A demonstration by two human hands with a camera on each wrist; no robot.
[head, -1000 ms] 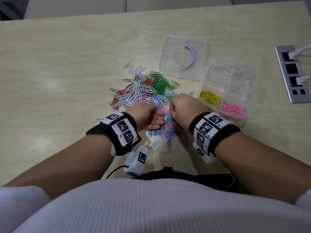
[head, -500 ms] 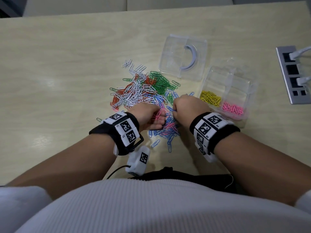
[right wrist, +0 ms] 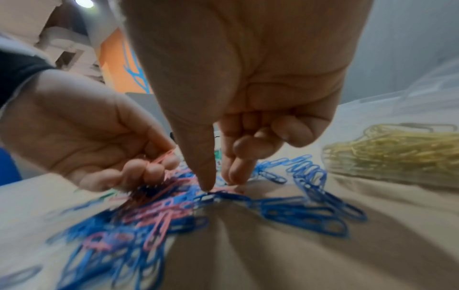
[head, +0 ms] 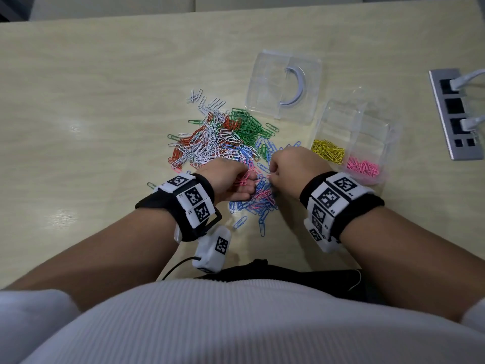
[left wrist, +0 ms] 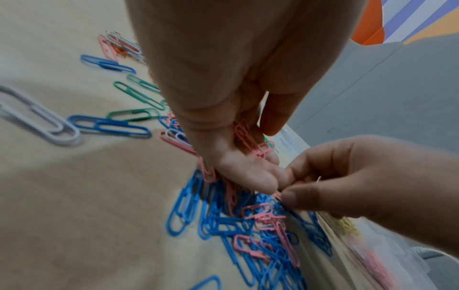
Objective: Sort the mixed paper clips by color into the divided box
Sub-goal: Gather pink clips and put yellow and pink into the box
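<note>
A mixed pile of paper clips (head: 223, 143) lies mid-table, with a blue and pink patch (head: 259, 203) nearest me. My left hand (head: 248, 183) hovers over that patch, its curled fingers holding a small bunch of pink clips (left wrist: 248, 137). Just to its right, my right hand (head: 271, 177) pinches one pink clip (right wrist: 223, 189) between thumb and forefinger at the pile's surface. The clear divided box (head: 338, 119) stands to the right, holding yellow clips (head: 328, 151) in one near compartment and pink clips (head: 363, 166) in the other.
The box's clear lid (head: 283, 85) lies behind the pile. A grey socket strip (head: 456, 114) with white plugs is set in the table at far right. A white tagged device (head: 212, 248) on a cable rests at the near edge.
Both hands stay over the blue and pink patch. My left hand has crept slightly to the right, still holding pink clips. My right hand's fingers have closed down onto the pile.
</note>
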